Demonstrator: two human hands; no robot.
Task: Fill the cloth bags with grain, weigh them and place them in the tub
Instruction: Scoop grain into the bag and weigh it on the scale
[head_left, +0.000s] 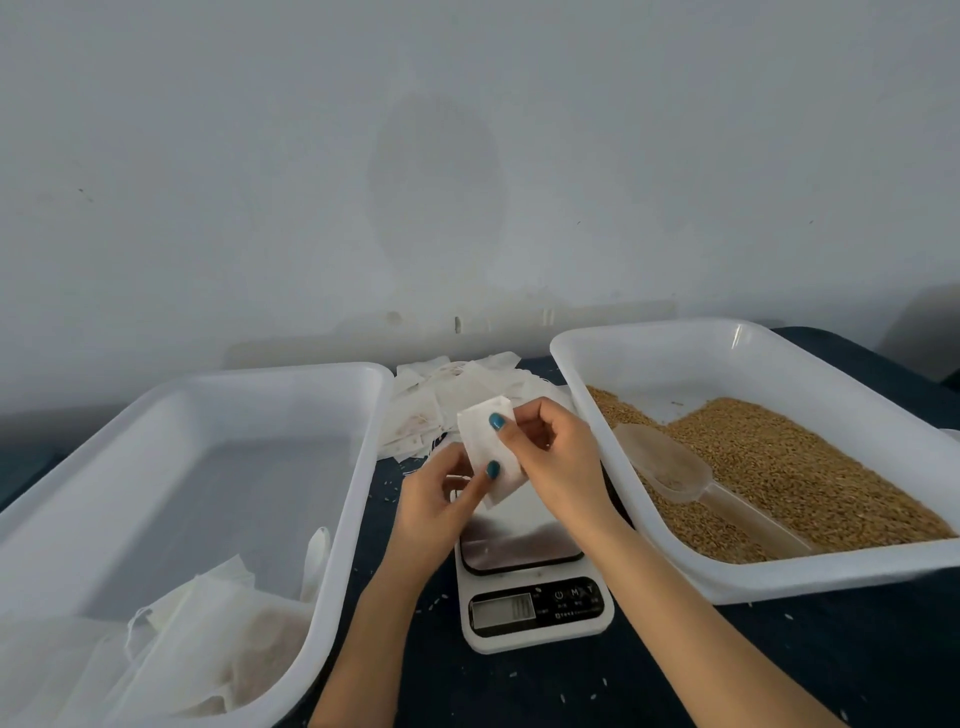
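Left hand (441, 499) and right hand (556, 457) both pinch an empty cloth bag (491, 452) above the scale (535, 597).

A plain, pale grey-white wall (208, 156) fills the upper half of the view, matt and unadorned. Near its middle sits a faint, darker oval patch (434, 176), like an old stain. A few tiny dark specks dot the paint, and low down, close to where the wall meets the table, there are small chipped marks (457, 323). The table (675, 665) has a dark navy top and stands against the wall. The light is soft and even, casting only weak, blurred shadows on the wall.
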